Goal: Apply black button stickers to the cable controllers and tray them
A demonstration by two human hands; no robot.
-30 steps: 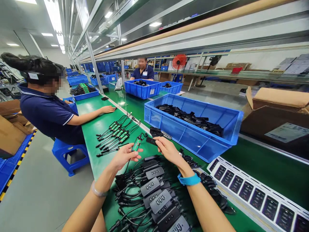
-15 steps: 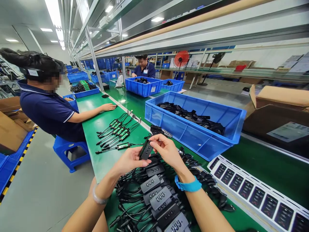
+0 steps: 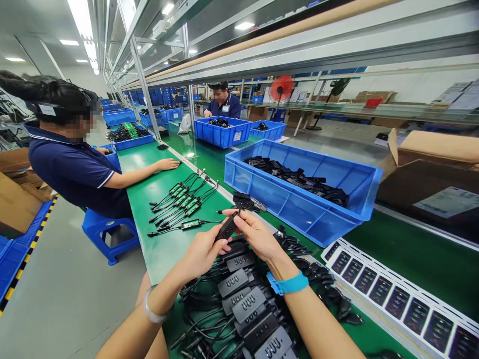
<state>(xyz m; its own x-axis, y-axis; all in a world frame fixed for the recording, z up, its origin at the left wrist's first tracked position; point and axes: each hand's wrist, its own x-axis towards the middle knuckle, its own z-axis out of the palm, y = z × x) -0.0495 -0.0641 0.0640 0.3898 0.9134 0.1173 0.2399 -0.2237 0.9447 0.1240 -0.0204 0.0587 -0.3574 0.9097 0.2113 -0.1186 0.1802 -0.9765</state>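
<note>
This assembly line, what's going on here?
A person's left hand and right hand hold a small black cabled module above a heap of similar modules on a green workbench. A seated co-worker rests a hand near rows of green-strip cables, and a blue crate stands beyond.
</note>
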